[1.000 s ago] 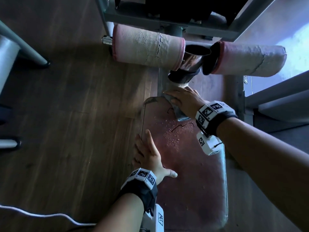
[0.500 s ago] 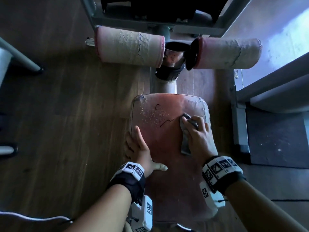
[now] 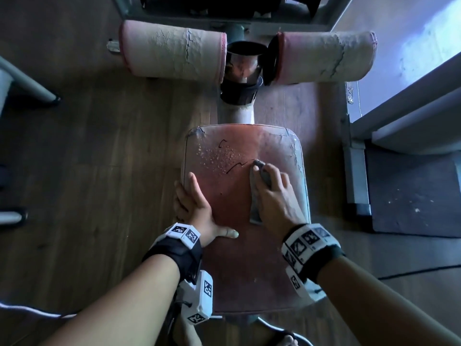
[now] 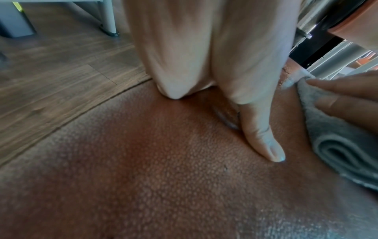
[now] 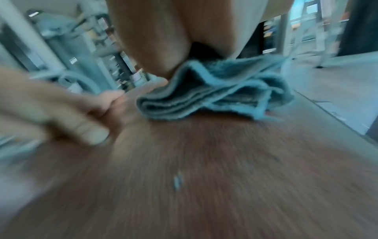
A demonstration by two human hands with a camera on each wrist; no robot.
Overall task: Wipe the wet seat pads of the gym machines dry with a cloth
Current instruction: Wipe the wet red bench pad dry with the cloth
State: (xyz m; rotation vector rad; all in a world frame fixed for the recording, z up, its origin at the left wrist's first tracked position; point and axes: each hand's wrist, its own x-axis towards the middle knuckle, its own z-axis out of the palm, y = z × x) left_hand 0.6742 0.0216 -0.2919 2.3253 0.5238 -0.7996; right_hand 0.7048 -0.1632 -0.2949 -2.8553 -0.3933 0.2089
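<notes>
The red-brown seat pad (image 3: 232,196) lies in the middle of the head view, with water droplets (image 3: 217,156) and thin cracks near its far left. My right hand (image 3: 274,196) holds a folded grey-blue cloth (image 3: 255,206) down on the pad's right half, fingers curled over its far end. The right wrist view shows the cloth (image 5: 214,97) bunched under the palm on the pad (image 5: 225,161). On the pad's left edge rests my left hand (image 3: 199,208), index finger and thumb flat, the other fingers hanging over the side. In the left wrist view the thumb (image 4: 263,142) lies on the pad beside the cloth (image 4: 337,145).
Two cracked roller pads (image 3: 172,53) (image 3: 324,58) flank a chrome post (image 3: 243,66) just beyond the seat. A grey metal frame (image 3: 354,171) and a black mat (image 3: 411,196) stand to the right. A machine leg (image 3: 30,86) and a white cable (image 3: 37,312) lie on the wooden floor at left.
My right hand has dragged the cloth from the pad's far left corner across to its right half and nearer to me. The left hand has stayed on the left edge.
</notes>
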